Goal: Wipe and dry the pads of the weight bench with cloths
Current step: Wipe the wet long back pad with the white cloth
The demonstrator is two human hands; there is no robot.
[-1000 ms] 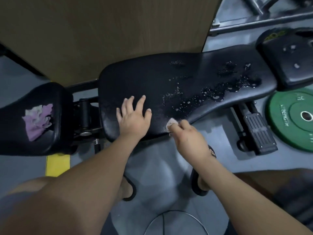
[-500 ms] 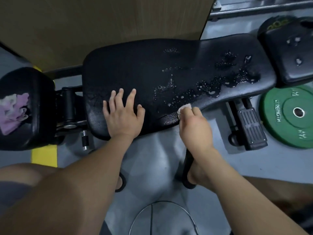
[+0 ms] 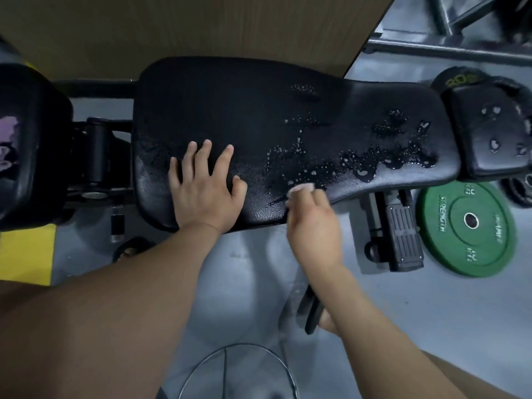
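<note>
The right hand [image 3: 312,226] is pinching a small white cloth [image 3: 300,189], sliding it rightward along the back pad's [image 3: 230,110] near edge and now meeting the water droplets [image 3: 359,165]. The left hand [image 3: 205,191] is staying flat, fingers spread, bracing the pad. Most of the puddles are still waiting.

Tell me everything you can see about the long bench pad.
The long pad is black, textured vinyl by the look, lying flat, wider at its left end. Water beads and pools over its right half. The left hand rests flat on it; the right hand holds a cloth at its near edge.
</note>
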